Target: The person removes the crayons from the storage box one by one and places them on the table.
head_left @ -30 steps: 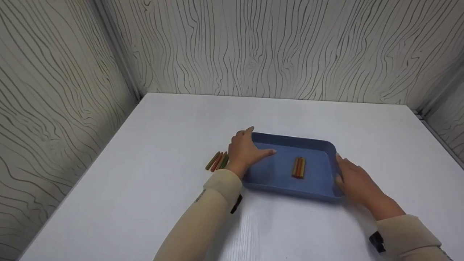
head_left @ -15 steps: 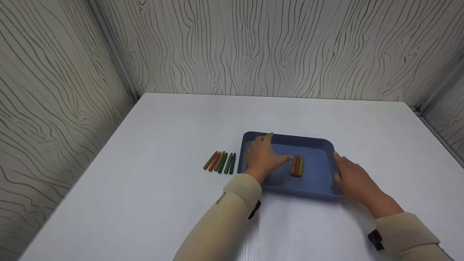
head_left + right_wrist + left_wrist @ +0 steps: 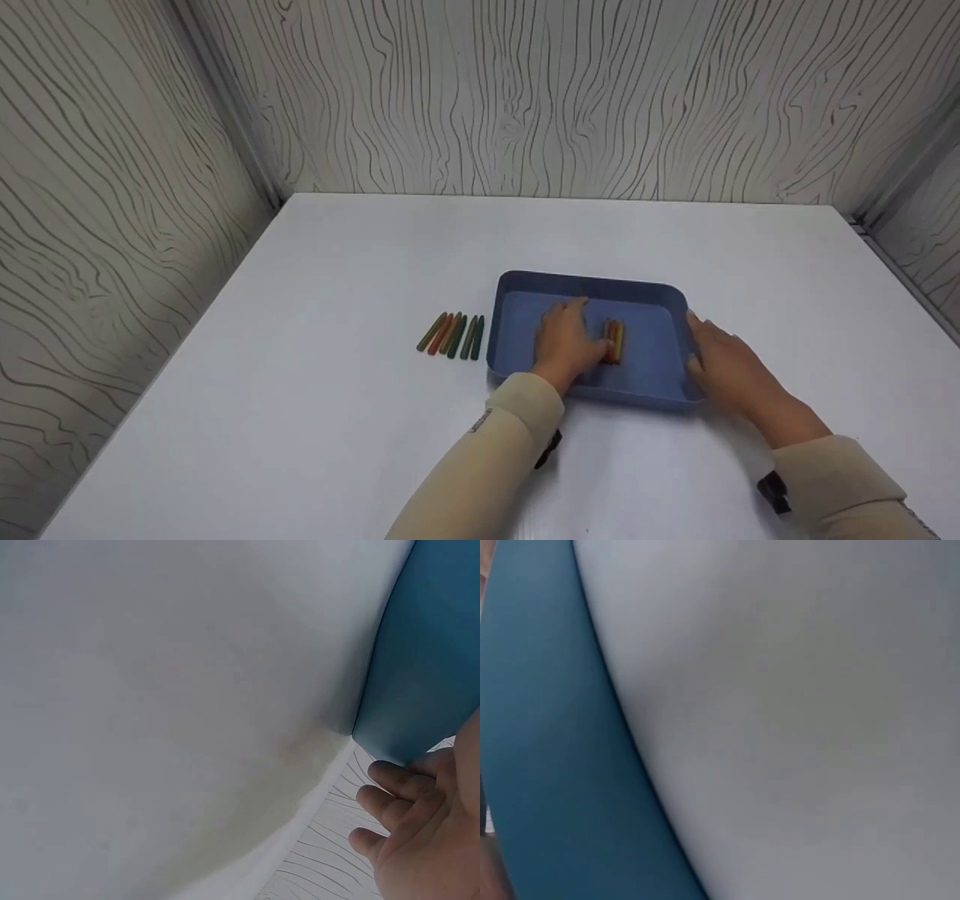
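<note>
My left hand is inside the blue tray, its thumb and fingers spread apart. Its thumb tip is by a small bundle of red and yellow crayons lying in the tray; contact cannot be told. At the tray's right side, my right hand holds the rim, thumb over the inner side and fingers outside. In the right wrist view, the fingers of that hand lie loosely bent by the tray's outer wall. The left wrist view shows only the tray wall and a sliver of skin.
Several green, red and olive crayons lie in a row on the white table, just left of the tray. Wood-patterned panels enclose the table at the back and sides.
My left hand has moved right from the tray's left edge, past the loose crayons, to the bundle inside. The row of loose crayons is now uncovered. My right hand has stayed at the rim.
</note>
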The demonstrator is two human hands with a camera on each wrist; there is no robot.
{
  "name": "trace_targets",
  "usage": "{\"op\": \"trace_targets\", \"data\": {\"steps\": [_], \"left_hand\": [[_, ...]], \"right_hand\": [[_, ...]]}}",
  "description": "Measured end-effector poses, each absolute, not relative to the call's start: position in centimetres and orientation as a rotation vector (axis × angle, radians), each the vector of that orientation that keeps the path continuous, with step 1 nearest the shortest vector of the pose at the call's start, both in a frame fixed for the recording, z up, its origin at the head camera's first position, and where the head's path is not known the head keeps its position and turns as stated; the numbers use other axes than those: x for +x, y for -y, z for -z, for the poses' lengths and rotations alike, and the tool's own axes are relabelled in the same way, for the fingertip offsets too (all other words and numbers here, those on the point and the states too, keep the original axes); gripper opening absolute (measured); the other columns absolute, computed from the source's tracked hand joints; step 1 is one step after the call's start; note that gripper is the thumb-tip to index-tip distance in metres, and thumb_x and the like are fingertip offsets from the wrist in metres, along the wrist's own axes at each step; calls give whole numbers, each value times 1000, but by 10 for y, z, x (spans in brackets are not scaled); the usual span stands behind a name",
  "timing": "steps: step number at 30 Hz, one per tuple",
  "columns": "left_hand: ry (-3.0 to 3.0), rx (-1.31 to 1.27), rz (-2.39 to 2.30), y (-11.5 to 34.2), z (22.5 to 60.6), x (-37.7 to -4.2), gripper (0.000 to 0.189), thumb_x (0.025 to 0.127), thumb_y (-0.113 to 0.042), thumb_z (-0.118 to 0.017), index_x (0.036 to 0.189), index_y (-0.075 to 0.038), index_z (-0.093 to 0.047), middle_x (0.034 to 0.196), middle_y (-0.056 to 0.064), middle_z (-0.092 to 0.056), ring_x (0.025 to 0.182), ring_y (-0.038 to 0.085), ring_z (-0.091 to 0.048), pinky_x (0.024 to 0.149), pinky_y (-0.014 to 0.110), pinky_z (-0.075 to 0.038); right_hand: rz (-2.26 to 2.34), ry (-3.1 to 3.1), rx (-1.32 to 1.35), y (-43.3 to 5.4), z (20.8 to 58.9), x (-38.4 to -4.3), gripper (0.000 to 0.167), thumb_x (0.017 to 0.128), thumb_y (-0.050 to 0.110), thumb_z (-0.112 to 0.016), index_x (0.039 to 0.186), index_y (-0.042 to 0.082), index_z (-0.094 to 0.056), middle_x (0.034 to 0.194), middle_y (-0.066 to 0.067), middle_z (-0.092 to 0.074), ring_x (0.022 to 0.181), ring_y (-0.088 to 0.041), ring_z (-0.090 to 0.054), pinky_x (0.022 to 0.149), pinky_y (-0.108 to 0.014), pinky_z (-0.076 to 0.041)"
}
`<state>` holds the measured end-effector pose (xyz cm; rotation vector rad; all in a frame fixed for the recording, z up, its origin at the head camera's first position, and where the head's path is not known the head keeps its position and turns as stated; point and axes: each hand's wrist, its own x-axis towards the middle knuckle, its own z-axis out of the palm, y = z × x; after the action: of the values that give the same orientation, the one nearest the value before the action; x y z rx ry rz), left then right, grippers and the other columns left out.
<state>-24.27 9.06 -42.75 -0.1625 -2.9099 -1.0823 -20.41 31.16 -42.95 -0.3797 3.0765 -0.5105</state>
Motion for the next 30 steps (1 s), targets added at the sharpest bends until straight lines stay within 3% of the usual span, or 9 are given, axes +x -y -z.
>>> {"op": "trace_targets", "data": {"steps": [16, 24, 30], "left_hand": [[2967, -166, 1067, -97, 432, -240, 46, 76, -14, -79, 120, -12, -67, 111, 1, -64, 105, 16, -57, 90, 28, -44], [3030, -99, 1114, -100, 429, -240, 37, 74, -16, -82, 109, -12, -71, 95, -2, -63, 86, 11, -58, 78, 26, -47], [3106, -98, 930, -102, 427, -241, 32, 74, -23, -82, 104, -18, -73, 86, -7, -65, 79, 9, -58, 73, 29, -47]], "right_hand": [[540, -3045, -372, -312, 427, -203, 60, 95, 10, -42, 144, -14, -17, 141, -39, -28, 130, -52, -25, 104, -60, -19], [523, -3052, -376, -311, 428, -204, 60, 95, 9, -43, 144, -15, -18, 140, -40, -28, 130, -52, -25, 104, -60, -19], [524, -3054, -368, -311, 428, -203, 60, 95, 9, -43, 144, -15, -17, 140, -40, -28, 130, -52, -25, 104, -60, -19]]}}
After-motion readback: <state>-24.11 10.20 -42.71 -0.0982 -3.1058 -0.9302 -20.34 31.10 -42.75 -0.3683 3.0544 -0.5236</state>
